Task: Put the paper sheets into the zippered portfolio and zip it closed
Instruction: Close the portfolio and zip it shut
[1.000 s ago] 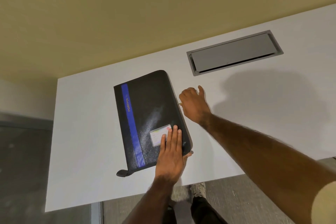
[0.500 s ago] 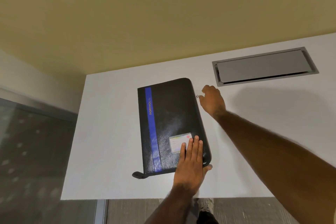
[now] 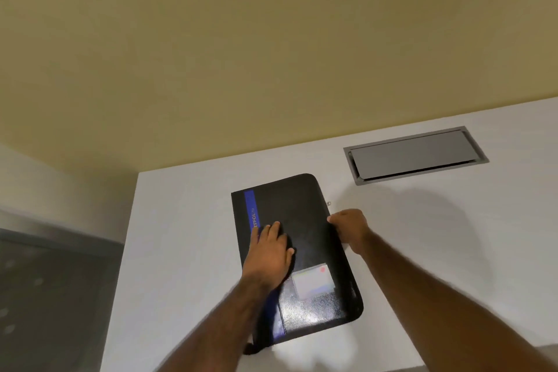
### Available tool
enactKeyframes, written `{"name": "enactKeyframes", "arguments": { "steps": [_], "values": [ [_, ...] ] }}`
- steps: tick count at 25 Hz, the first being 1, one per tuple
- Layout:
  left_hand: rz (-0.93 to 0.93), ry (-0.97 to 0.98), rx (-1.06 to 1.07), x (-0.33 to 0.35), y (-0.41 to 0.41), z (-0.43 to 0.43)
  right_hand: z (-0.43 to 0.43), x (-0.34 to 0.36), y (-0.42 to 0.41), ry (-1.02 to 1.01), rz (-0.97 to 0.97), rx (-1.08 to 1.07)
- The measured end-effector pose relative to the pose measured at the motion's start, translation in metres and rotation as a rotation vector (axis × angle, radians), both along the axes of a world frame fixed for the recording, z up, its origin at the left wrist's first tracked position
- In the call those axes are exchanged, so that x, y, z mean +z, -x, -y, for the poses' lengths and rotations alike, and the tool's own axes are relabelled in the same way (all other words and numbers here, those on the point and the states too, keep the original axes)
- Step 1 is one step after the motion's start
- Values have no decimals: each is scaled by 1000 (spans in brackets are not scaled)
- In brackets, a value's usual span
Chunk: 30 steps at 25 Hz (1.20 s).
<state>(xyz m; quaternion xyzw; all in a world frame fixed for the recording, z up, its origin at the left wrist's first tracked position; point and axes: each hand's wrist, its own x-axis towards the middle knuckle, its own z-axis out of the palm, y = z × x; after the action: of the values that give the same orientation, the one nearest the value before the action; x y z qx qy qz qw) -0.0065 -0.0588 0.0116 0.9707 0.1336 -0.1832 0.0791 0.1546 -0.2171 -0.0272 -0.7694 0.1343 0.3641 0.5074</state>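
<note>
A black zippered portfolio [image 3: 305, 220] with a blue stripe and a clear card pocket lies closed on the white table [image 3: 181, 251]. Its small metal zipper pull [image 3: 328, 203] sticks out at the right edge near the far corner. My left hand [image 3: 269, 254] lies flat on the cover, fingers reaching the blue stripe. My right hand [image 3: 348, 225] is curled around the portfolio's right edge, just nearer than the zipper pull and not touching it. No paper sheets are in sight.
A grey recessed cable hatch [image 3: 413, 154] sits in the table at the far right. The table's left edge [image 3: 126, 251] drops to a grey floor, and a beige wall rises behind the table.
My left hand slid from the near right corner up to the middle of the cover. My right hand left the zipper pull and came back along the right edge.
</note>
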Motion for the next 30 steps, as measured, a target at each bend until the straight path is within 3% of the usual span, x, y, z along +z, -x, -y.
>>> {"name": "enactKeyframes", "arguments": {
  "steps": [5, 10, 15, 19, 23, 26, 28, 30],
  "values": [
    [16, 23, -32, 8, -65, -38, -14, -7, -5, 51, 9, 0],
    [60, 9, -101, 10, -148, -14, -18, -16, -11, 84, 115, 91],
    [-141, -267, -297, -3, -197, 34, -13, -20, -2, 72, 113, 9],
    [-264, -381, -307, -12, -210, 56, -11, -26, 2, 62, 19, -10],
    [-285, -425, -263, -22, -213, 68, -15, -28, 4, -259, -235, -284],
    [-269, -420, -248, -28, -214, 72, -12, -30, 3, -335, -316, -375],
    [-226, -372, -214, -30, -215, 69, -11, -28, 3, -260, -234, -333],
    [-179, -308, -146, -30, -217, 62, -10, -29, 2, -31, -71, -136]
  ]
}}
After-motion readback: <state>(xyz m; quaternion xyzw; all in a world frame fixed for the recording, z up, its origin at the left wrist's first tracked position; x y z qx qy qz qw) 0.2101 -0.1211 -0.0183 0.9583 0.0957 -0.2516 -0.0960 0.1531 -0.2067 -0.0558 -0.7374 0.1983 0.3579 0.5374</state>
